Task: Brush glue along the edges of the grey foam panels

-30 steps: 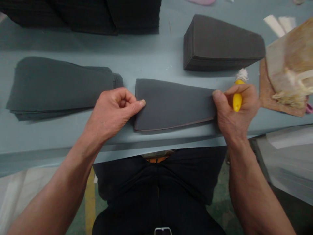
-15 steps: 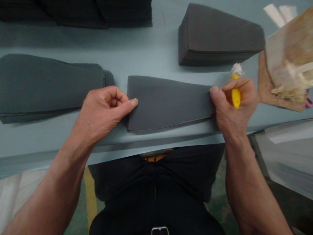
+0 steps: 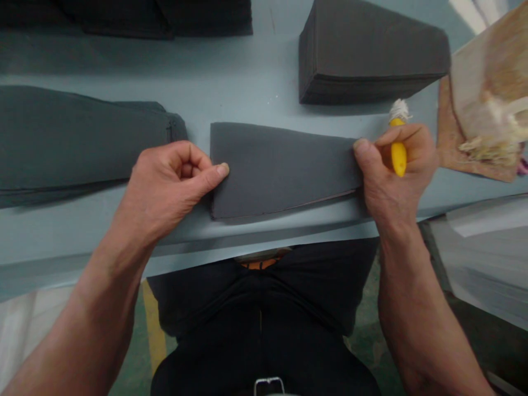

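A dark grey tapered panel (image 3: 280, 170) lies before me near the table's front edge, its wide end to the left. My left hand (image 3: 173, 181) pinches that wide end, thumb on top and fingers underneath. At the narrow end my right hand (image 3: 398, 170) grips the panel between thumb and fingers. A yellow-handled brush (image 3: 398, 157) with a whitish tip is also tucked in the right hand, tip pointing away from me. What lies under the panel is hidden.
Dark green cloth pieces (image 3: 78, 140) are stacked at left. Behind stand a tall stack of grey tapered panels (image 3: 375, 49) and a black stack (image 3: 206, 16). At right, a stained container (image 3: 490, 88) sits on a brown board (image 3: 447, 132). The pale blue table (image 3: 247, 71) ends near my waist.
The whole scene sits slightly higher in view, and the panel and left hand appear a little further left. Both hands keep the same hold.
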`<state>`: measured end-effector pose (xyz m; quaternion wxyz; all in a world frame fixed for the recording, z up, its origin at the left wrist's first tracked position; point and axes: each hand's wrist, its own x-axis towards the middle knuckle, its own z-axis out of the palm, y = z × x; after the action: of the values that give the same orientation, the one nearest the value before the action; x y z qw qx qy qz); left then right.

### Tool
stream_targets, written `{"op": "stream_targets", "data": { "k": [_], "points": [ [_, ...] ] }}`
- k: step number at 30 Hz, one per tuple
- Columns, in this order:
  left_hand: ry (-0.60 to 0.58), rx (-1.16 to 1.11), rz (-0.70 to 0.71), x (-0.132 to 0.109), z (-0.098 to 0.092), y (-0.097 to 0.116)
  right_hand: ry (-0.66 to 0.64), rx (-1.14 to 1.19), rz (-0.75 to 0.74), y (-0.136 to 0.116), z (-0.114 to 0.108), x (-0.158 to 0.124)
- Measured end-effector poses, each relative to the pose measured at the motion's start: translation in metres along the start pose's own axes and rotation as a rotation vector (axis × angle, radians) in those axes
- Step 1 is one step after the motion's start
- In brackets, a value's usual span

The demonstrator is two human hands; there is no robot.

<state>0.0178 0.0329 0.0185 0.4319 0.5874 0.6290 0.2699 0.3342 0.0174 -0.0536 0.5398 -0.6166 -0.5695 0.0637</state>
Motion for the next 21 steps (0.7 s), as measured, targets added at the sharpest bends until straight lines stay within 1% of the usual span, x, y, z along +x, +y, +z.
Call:
{"op": "stream_targets", "data": {
  "k": [5,9,14,18,21],
  "points": [
    [-0.005,0.013,-0.007,0.0012,0.0006,0.0001,-0.034,-0.028,0.001,0.0008,-0.0005,-0.0001],
    [0.001,0.006,-0.005,0.0015,0.0009,0.0012,-0.06,-0.054,0.002,-0.0037,-0.0009,0.0002],
    [0.009,0.038,-0.035,0.0007,0.0005,0.0044,-0.077,-0.056,-0.014,-0.0055,-0.002,0.0022],
    [0.026,0.091,-0.052,0.0001,0.0015,0.0054,-0.121,-0.145,-0.001,0.0008,-0.0045,0.0031],
    [0.048,0.164,-0.056,0.0015,-0.0008,-0.001,-0.14,-0.146,0.009,0.0021,-0.006,0.0029]
  ]
}}
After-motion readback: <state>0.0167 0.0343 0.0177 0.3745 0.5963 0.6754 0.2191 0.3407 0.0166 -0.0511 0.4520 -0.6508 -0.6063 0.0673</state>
